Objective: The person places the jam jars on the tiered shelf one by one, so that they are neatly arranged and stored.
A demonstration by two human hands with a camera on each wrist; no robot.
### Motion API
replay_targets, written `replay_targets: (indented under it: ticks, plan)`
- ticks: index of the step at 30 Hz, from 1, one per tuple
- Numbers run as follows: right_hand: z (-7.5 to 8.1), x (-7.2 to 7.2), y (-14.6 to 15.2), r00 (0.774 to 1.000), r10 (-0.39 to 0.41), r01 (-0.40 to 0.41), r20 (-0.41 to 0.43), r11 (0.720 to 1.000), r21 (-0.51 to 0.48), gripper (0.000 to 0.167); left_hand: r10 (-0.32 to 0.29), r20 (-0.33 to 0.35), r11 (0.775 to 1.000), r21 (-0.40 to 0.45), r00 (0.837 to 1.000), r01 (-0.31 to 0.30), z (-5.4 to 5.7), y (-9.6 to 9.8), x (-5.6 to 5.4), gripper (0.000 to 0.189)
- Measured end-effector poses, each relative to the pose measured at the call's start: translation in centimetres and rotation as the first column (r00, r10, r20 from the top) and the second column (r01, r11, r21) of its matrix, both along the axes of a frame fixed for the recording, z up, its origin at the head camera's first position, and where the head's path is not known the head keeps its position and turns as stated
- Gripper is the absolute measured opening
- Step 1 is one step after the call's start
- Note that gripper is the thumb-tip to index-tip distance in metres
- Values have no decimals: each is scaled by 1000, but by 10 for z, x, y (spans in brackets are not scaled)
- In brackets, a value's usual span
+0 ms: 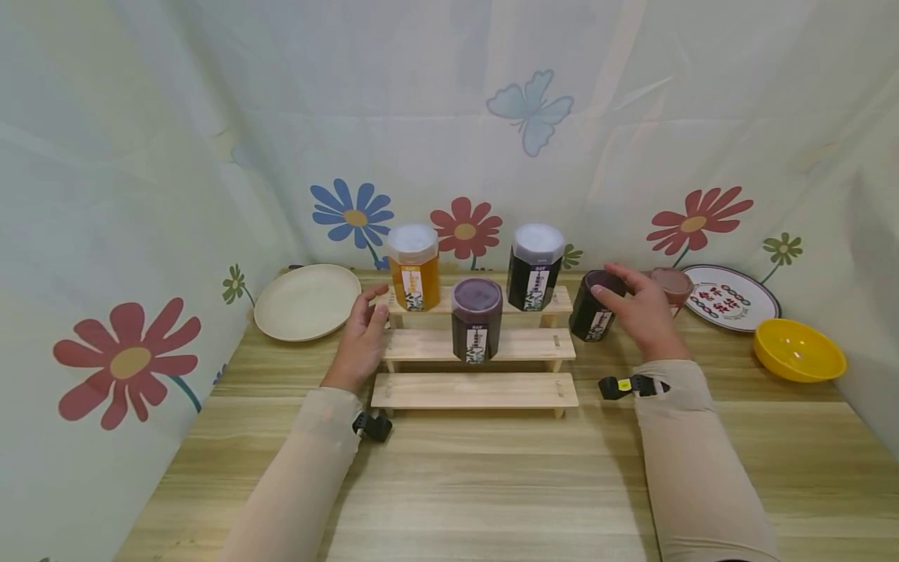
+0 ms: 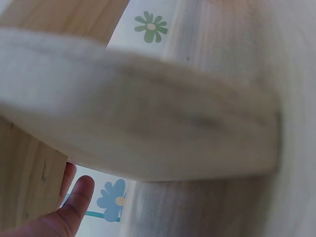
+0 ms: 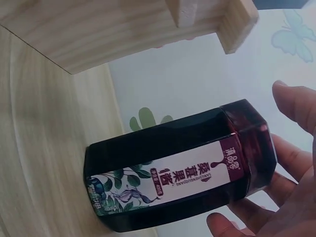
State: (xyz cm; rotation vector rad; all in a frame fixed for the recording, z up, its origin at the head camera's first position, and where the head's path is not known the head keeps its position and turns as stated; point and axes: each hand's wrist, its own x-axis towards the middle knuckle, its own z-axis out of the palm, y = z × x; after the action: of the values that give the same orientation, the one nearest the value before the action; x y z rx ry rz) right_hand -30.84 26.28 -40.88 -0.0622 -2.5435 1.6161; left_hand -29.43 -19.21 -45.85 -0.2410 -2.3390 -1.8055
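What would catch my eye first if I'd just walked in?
Probably the bright yellow bowl on the far right of the table, and the glowing amber jar on the left of the wooden stand's top step. Next, perhaps, the dark jar standing right of the stand, with the right hand at its lid. Behind everything, big flowers and a pale blue butterfly decorate the backdrop.
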Motion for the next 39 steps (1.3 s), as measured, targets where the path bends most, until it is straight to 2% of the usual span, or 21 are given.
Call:
replay_targets:
  ticks: [9,13,24,35,39]
  plan:
    - [-2,-1,0,1000,-11,10,29,1000,21,66,-4,0,1000,-2,1000,4,0,-1,0,45]
    - [-2,-1,3,998,10,-11,66,1000,20,66,-7,6,1000,-3,1000,7,0,-1,0,46]
    - [-1,-1,7,993,58,-58,100,998,4,71,-7,4,1000,0,1000,7,0,-1,0,45]
    - [-2,-1,7,997,45,-49,56,997,55,74,-10,6,1000,0,1000,10,0,-1,-1,45]
    - [-2,-1,7,995,71,-76,65,994,83,74,-7,10,1000,-4,1000,7,0,-1,-1,45]
